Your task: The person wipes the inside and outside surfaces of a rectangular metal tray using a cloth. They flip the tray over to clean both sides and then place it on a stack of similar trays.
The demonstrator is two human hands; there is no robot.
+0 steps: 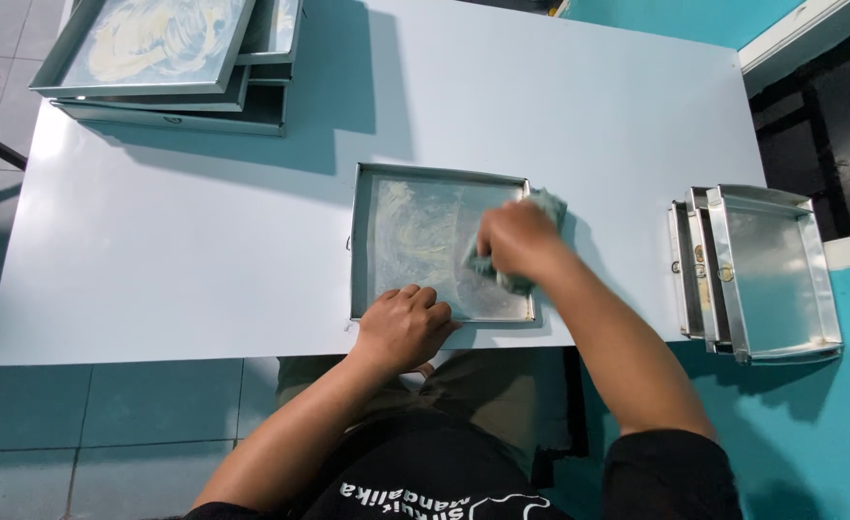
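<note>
One tray (415,241) lies mid-worktop (204,250), left hand (403,327) gripping its near rim, right hand (519,241) clenching a cloth (545,204) inside it; two tray stacks (170,91) (762,274) flank it.

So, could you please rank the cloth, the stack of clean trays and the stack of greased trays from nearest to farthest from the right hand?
1. Cloth: gripped in the right hand.
2. Stack of clean trays: at the table's right edge.
3. Stack of greased trays: at the far left corner.
</note>
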